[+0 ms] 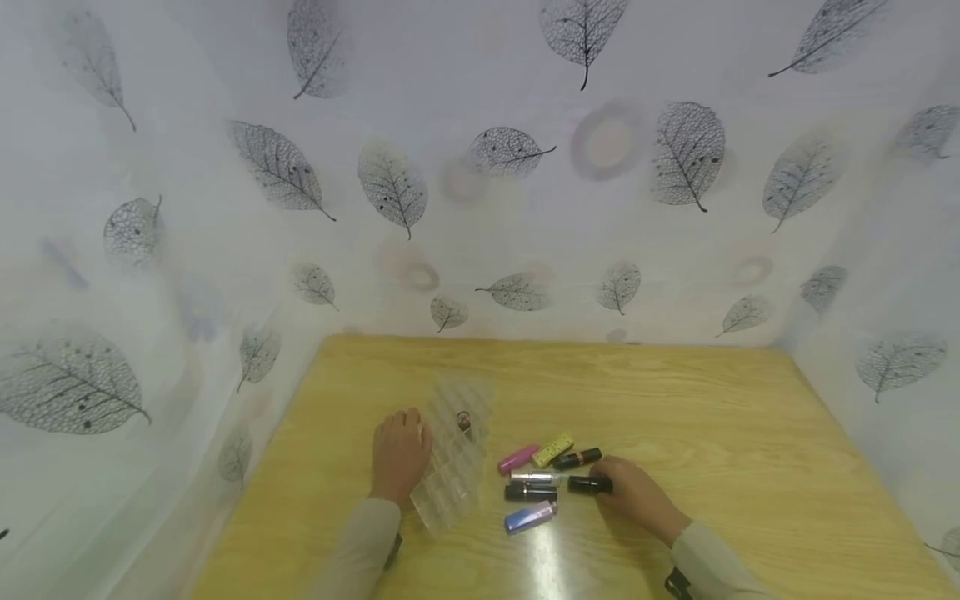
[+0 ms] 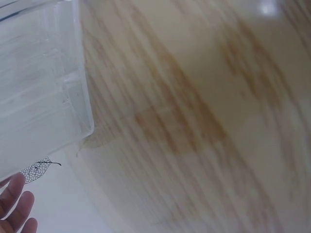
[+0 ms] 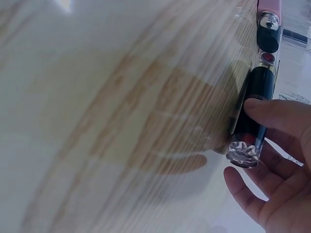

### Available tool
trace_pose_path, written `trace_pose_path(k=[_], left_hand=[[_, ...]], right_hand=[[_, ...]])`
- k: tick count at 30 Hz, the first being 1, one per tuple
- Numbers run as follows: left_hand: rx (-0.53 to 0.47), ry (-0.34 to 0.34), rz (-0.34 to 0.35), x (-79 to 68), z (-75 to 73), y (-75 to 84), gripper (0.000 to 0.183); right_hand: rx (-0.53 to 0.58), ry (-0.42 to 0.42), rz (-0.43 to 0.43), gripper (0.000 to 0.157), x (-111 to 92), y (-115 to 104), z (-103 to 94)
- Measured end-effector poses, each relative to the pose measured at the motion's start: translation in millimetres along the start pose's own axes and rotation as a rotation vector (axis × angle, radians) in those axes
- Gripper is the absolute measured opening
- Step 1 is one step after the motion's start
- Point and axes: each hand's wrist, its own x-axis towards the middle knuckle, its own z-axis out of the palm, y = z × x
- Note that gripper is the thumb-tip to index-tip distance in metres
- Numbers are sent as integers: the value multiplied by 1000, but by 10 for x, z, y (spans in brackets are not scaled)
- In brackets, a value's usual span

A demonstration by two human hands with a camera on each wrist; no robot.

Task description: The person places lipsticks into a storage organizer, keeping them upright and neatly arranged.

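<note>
A clear plastic lipstick organizer (image 1: 442,500) with several compartments lies on the table, a small dark item (image 1: 463,421) in one of them. My left hand (image 1: 401,458) rests against its left side; in the left wrist view the loosely bent fingers (image 2: 22,211) show by the organizer's wall (image 2: 43,97), the thumb hidden. Between thumb and fingers my right hand (image 1: 637,496) pinches a black lipstick (image 3: 258,85) with a clear, faceted end. It lies in line with a silver lipstick (image 1: 531,477), close to its right end.
Left of my right hand lie a pink tube (image 1: 517,459), a yellow box-shaped tube (image 1: 552,450), two more black lipsticks (image 1: 577,458) and a blue-pink tube (image 1: 529,517). The wooden table (image 1: 712,417) meets leaf-patterned walls (image 1: 525,217) at the back and sides.
</note>
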Motion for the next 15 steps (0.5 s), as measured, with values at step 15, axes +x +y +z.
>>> trace_pose_path(k=[15], left_hand=[[-1, -10, -6, -18, 25, -19, 15]], right_hand=[[27, -8, -12, 23, -82, -39, -86]])
